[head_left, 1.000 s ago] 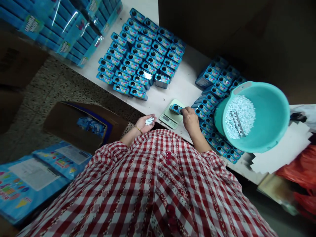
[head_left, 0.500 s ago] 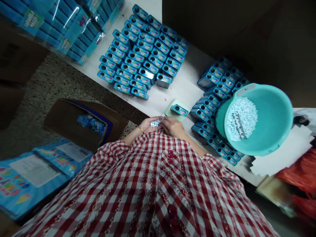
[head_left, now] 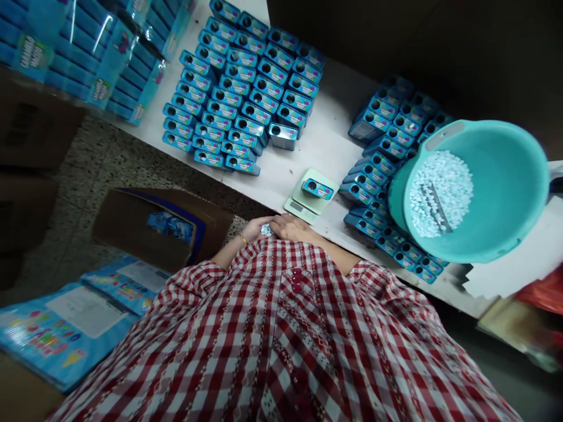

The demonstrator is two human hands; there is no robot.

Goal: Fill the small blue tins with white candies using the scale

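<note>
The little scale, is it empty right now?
No, one small blue box sits on top of the little scale, just beyond the person's two hands.

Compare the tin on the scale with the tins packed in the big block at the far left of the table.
The tin on the scale stands alone on the pale green scale, near both hands; the block of tins stands in tight touching rows on the white table, far from them. Both are blue, upright, with a round opening on top.
</note>
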